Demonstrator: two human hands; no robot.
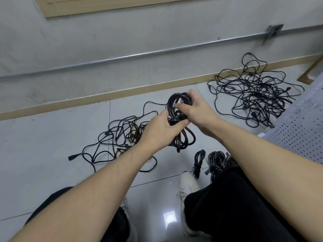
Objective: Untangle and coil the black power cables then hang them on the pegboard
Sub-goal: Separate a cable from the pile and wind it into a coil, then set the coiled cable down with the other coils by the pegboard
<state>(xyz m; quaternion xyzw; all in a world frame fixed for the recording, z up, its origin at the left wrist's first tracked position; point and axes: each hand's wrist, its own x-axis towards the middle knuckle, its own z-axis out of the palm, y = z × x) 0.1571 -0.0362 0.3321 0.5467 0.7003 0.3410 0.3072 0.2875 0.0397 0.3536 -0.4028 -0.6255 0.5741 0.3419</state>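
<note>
Black coiled power cable [180, 119]: held by left hand [157, 128] and right hand [194, 109], grips closed round it; wrap apparently being tied off. Next: hang on white perforated pegboard [300, 130], right of coil.

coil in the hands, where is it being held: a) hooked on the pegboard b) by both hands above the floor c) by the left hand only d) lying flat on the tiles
b: the left hand and right hand both grip the coil, raised off the floor.
</note>
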